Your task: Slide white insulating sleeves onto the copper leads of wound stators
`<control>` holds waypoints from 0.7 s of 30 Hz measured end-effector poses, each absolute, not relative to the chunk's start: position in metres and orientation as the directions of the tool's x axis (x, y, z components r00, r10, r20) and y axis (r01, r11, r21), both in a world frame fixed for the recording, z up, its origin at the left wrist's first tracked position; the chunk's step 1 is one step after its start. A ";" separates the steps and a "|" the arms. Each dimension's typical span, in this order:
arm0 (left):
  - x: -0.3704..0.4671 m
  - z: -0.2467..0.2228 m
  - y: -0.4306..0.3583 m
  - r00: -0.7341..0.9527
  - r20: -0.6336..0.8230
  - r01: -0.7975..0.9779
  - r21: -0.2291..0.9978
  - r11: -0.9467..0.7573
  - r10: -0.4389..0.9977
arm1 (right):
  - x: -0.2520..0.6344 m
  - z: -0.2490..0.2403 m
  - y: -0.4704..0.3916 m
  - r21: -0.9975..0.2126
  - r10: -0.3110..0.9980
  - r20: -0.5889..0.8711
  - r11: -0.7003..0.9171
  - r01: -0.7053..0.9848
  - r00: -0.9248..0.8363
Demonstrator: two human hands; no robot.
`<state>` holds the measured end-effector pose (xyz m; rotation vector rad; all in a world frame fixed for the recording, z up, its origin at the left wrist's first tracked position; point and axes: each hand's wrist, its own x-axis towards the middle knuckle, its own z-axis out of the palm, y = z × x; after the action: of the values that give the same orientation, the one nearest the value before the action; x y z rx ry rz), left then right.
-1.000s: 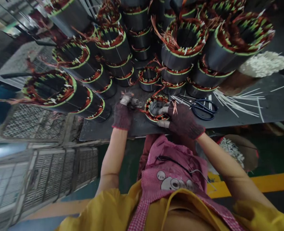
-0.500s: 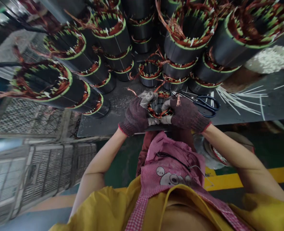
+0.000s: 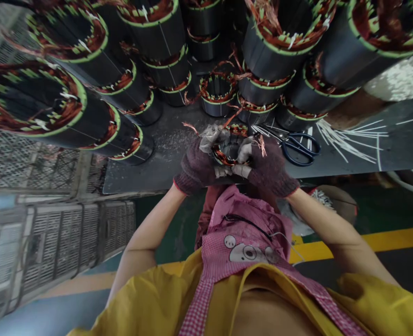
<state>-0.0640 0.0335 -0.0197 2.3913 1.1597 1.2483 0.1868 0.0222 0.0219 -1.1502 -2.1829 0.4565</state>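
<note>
In dark knitted gloves with pale taped fingertips, my two hands grip a small motor stator at the front of the table. Copper windings ring the stator [image 3: 223, 157], and loose copper wire ends stick out past the gloves. My left hand [image 3: 197, 161] wraps its left side, thumb on the near wall and fingers over the rim. On the opposite side my right hand [image 3: 269, 163] has its fingertips at the rim and inner edge. Blue-handled scissors [image 3: 300, 148] lie just beyond the right glove. Both gloves hide much of the stator's outer wall.
Stacked stators [image 3: 164, 44] with green-edged rims stand at the back and left, more stacks [image 3: 267, 58] at the right. A single stator [image 3: 216, 108] sits close ahead. Thin white sticks [image 3: 353, 140] lie at right, near a pile of white pieces [image 3: 407, 79]. Plastic crates [image 3: 62, 242] stand left.
The view has shifted, so the stacks sit higher and farther outward in the picture. My right hand has moved slightly inward around the stator; both hands keep their hold.
</note>
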 end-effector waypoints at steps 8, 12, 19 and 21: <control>-0.058 -0.025 0.028 0.253 0.579 0.594 0.540 -0.597 0.775 | 0.179 0.041 0.033 -0.577 0.830 0.382 0.558 0.596 -0.406; -0.057 -0.023 0.029 0.280 0.701 0.532 0.455 -0.714 0.655 | 0.159 0.043 0.040 -0.512 0.834 0.445 0.537 0.671 -0.327; -0.064 -0.012 0.030 0.432 0.732 0.594 0.209 -0.777 0.527 | 0.182 0.018 0.065 -0.630 0.838 0.543 0.449 0.633 -0.054; -0.065 -0.008 0.031 0.463 0.698 0.589 0.218 -0.778 0.546 | 0.199 0.004 0.074 -0.753 0.843 0.531 0.421 0.506 0.090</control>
<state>-0.0648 0.0306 -0.0077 2.7329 1.0606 1.2717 0.1990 0.0741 0.0039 -1.2278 -1.5655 0.3799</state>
